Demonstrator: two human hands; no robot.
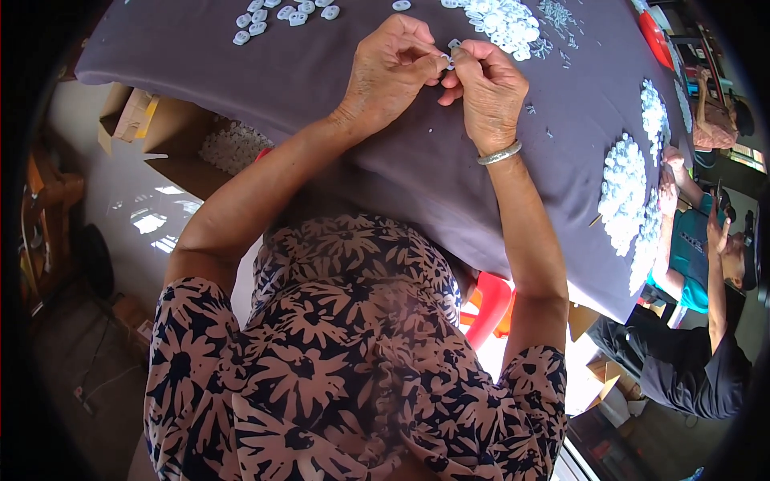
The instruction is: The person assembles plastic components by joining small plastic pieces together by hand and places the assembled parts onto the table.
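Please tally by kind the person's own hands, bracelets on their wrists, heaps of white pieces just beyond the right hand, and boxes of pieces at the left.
Left hand and right hand: 2
Silver-coloured bracelet: 1
Heap of white pieces: 1
Cardboard box of pieces: 1
Total: 5

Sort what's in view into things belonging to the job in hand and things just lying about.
In the job:
small white piece where the left hand and right hand meet
pile of white pieces beyond them
small grey bits beside that pile

Apparently just lying about:
brown wooden furniture at left
black round object
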